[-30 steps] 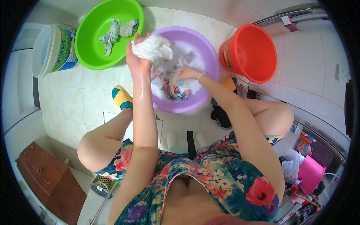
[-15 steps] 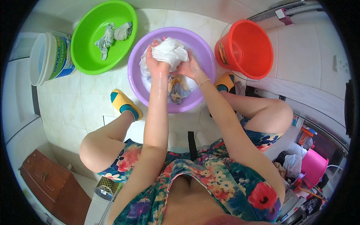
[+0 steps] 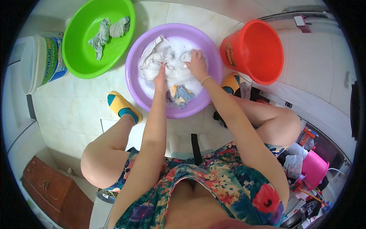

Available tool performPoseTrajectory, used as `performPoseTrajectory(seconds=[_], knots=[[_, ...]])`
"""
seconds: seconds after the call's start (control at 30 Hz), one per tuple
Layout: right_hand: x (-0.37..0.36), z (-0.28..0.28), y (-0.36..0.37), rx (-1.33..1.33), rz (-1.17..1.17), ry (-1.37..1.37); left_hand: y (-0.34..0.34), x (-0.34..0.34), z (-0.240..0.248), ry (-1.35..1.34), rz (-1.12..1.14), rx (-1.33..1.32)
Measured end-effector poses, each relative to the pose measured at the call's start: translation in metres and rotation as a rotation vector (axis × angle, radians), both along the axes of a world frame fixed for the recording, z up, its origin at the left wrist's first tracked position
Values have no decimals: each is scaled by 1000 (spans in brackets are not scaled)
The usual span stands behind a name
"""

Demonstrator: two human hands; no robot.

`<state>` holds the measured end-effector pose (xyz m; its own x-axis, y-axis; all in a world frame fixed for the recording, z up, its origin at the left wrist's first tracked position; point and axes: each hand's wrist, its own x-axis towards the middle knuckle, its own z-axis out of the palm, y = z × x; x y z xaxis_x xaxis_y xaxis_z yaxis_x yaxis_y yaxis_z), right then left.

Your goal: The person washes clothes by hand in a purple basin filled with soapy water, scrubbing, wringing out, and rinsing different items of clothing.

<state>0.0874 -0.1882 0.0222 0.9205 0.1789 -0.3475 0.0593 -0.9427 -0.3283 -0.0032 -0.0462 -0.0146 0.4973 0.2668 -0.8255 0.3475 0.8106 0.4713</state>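
Note:
A white cloth garment lies spread in the sudsy water of a purple basin, bunched on the left and partly under foam. My left hand grips its near edge, the thumb on top and the other fingers mostly hidden beneath the fabric. On the right side of the basin, my right hand has its fingers curled over another part of the same white cloth. A wet blue-and-yellow cloth floats crumpled at the basin's near side, touched by neither hand.
A green basin holding grey-green cloths stands left, beside a white bucket. To the right is a red bucket. My yellow slippers flank the purple basin. A brown case sits lower left; a pink container lower right.
The white cloth was bunched and lifted between both hands; now it is lowered and spread in the suds. My hands have moved apart slightly, the right turning palm down.

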Motion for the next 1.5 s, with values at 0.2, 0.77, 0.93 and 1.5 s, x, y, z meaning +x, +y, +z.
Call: performPoseTrajectory(seconds=[0.2, 0.77, 0.93, 1.5], knots=[[-13, -53, -28, -80, 316, 220, 1, 7, 3, 251, -214, 108], [-10, 44, 41, 418, 330, -161, -8, 34, -4, -572, -165, -230], [21, 0, -3, -70, 115, -248, -15, 34, 16, -30, -1, -357], [-16, 62, 60, 860, -230, 567, 19, 31, 16, -126, 65, -887]])
